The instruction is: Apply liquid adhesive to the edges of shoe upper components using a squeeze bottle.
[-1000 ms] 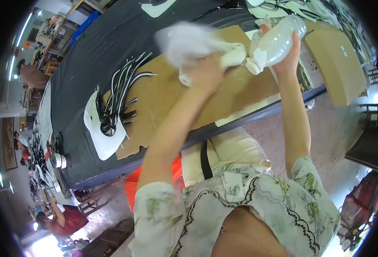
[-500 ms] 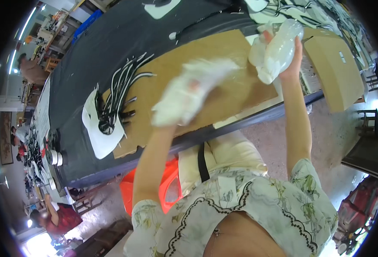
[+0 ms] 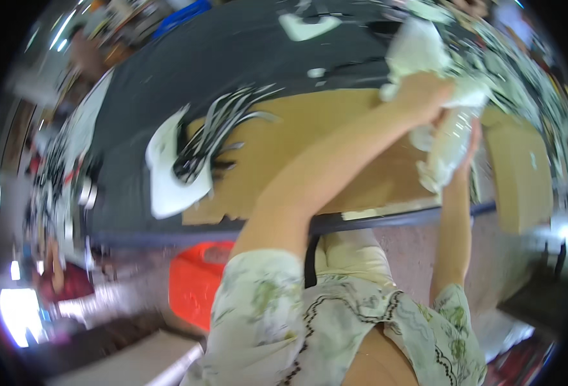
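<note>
A translucent, milky plastic bottle (image 3: 452,143) is in my right hand (image 3: 473,145), tilted, its narrow end pointing down toward the table's near edge. My left hand (image 3: 428,92) reaches across to the right, just above the bottle, closed on a crumpled white sheet (image 3: 417,50). Motion blurs that sheet, so I cannot tell whether it is cloth or thin plastic. Whitish material lies between the two hands, and the left fingertips are mostly hidden. Beneath my left forearm lies a flat brown cardboard sheet (image 3: 316,132).
On the left, black-and-white strips (image 3: 223,122) lie beside a white curved piece (image 3: 171,193). Another white piece (image 3: 309,27) rests on the dark table (image 3: 129,116). A folded cardboard piece (image 3: 522,174) overhangs at right, near piled strips. A red plastic stool (image 3: 197,286) stands below.
My left hand has swung from over the cardboard to the far right with the white sheet, meeting my right hand. The bottle sits lower in view, and the whole view has shifted.
</note>
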Tool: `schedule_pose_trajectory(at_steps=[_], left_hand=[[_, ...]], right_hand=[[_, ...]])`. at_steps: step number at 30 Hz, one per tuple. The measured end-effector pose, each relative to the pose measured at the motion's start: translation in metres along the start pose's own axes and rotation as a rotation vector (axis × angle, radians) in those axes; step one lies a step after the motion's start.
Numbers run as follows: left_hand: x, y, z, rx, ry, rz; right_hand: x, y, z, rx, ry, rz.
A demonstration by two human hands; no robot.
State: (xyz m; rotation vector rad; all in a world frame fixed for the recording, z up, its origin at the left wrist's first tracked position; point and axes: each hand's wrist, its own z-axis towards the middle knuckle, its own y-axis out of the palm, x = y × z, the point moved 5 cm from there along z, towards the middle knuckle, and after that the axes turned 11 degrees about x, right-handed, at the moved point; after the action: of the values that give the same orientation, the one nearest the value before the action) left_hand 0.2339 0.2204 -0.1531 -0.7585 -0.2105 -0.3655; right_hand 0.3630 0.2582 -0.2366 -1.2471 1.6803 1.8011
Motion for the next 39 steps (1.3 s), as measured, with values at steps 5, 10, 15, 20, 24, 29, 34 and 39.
schedule_pose_trajectory(at_steps=[5,10,15,20,24,29,34,39], left_hand=[[-0.063,-0.063,-0.024,0.226,-0.138,0.159],[-0.121,-0.28,-0.08,0.183,-0.349,0.712],[-0.146,-0.513,-0.191,0.502,-0.353,1.295],[-0.256,-0.568,-0.368,0.048,-0.987,1.605],[-0.275,-0.57,-0.397,-0.042,-1.278,1.42],[-0.258,-0.538,-0.353,-0.006,-1.16,1.382],[-0.261,-0.565,-0.36,0.498,-0.762,0.982],[-0.192,-0.53,-0.326,0.393,-0.345,1.273]], right_hand=[[0.003,0.034,-0.019,-0.221,0.026,0.057],[0.003,0.005,-0.024,-0.369,0.067,0.071],[0.008,-0.022,-0.033,-0.163,0.085,0.025],[0.038,-0.001,-0.046,0.095,0.102,0.037],[0.059,0.019,-0.038,-0.031,0.166,0.066],[0.066,0.023,-0.031,-0.361,0.386,0.303],[0.063,0.038,-0.039,-0.054,0.206,0.107],[0.057,0.034,-0.037,0.0,0.158,0.096]])
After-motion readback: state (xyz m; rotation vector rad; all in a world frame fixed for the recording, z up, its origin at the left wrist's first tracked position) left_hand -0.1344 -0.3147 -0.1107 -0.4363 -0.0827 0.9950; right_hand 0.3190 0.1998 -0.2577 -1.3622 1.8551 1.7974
